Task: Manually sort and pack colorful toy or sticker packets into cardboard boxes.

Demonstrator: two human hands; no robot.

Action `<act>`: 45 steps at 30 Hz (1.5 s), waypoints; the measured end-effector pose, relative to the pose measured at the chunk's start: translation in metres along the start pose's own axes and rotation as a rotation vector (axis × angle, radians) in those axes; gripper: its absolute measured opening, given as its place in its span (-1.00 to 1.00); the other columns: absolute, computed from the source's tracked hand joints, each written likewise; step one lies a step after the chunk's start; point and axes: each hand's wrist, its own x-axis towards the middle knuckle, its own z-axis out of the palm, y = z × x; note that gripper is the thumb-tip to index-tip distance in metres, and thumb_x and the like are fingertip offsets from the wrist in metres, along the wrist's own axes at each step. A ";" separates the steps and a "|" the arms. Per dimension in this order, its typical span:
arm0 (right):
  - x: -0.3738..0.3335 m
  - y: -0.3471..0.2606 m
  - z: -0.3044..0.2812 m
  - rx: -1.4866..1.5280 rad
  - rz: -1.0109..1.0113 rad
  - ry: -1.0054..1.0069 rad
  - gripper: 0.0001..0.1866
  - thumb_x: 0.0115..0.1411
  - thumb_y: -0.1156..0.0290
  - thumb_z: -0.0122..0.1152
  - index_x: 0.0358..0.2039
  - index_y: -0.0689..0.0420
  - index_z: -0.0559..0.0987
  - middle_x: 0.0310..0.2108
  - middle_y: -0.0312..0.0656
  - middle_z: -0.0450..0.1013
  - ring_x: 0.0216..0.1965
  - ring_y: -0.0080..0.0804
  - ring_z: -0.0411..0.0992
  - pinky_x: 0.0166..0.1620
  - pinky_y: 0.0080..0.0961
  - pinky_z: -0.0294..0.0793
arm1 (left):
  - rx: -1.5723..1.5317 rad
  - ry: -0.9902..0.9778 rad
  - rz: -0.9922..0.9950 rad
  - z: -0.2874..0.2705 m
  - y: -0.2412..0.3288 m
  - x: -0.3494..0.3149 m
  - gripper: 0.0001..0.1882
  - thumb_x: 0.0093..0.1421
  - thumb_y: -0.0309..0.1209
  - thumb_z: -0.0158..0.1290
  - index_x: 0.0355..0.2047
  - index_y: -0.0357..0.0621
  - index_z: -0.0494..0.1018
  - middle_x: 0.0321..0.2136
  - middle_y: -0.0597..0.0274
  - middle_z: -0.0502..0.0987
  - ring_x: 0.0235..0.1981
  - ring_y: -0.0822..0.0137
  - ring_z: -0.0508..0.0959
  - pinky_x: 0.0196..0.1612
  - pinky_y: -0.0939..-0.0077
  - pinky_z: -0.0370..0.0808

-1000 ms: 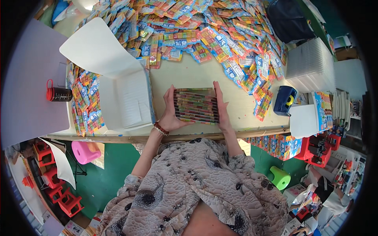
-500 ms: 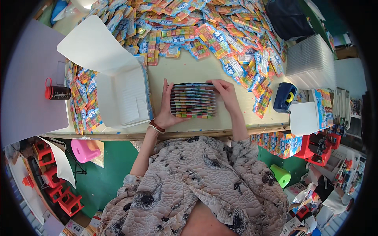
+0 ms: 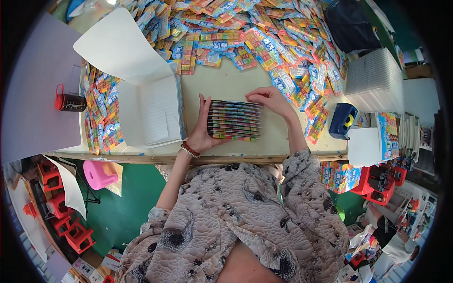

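Red-and-blue packs (image 3: 234, 123) sit layered, left fingers (image 3: 205, 108) clasping them, right fingers (image 3: 259, 92) pinching their edge.

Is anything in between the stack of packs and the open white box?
Yes: your left hand. It holds the left end of the stack, on the side facing the box. Past the hand I see only bare tabletop.

Bare table (image 3: 212, 82) gives room beyond the stack (image 3: 234, 120), up to the heap (image 3: 263, 48); the box (image 3: 133, 113) walls off the left, just beside the left hand (image 3: 200, 137); rightward, beyond the right hand (image 3: 274, 101), loose packs (image 3: 316, 124) and the tape dispenser (image 3: 340, 121) stand in the way
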 end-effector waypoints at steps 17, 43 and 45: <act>0.001 0.010 0.003 0.506 -0.057 0.215 -0.70 0.20 0.35 0.17 -0.11 0.23 0.54 -0.19 -0.26 0.50 -0.11 -0.51 0.43 -0.01 -0.55 0.43 | -0.064 0.000 0.036 0.002 -0.003 0.005 0.37 -0.31 -0.22 0.46 0.32 -0.14 -0.30 0.31 -0.24 -0.35 0.36 -0.03 -0.29 0.34 0.16 -0.11; -0.028 0.014 0.014 0.089 -0.347 0.265 -0.38 0.35 -0.05 -0.31 0.21 0.16 0.24 0.05 -0.14 0.36 0.08 -0.40 0.31 0.14 -0.38 0.26 | 0.097 0.070 0.022 0.006 -0.006 -0.002 0.37 -0.34 -0.20 0.48 0.29 -0.20 -0.29 0.14 -0.05 0.06 0.18 0.04 0.16 0.23 0.21 0.16; -0.045 0.020 0.040 0.257 -0.272 0.240 -0.37 0.36 -0.06 -0.36 0.23 0.15 0.19 0.12 -0.13 0.29 0.15 -0.40 0.22 0.19 -0.37 0.16 | 0.057 0.076 0.004 0.006 -0.004 -0.003 0.36 -0.35 -0.20 0.48 0.28 -0.22 -0.25 0.15 -0.07 0.04 0.18 0.03 0.15 0.22 0.22 0.17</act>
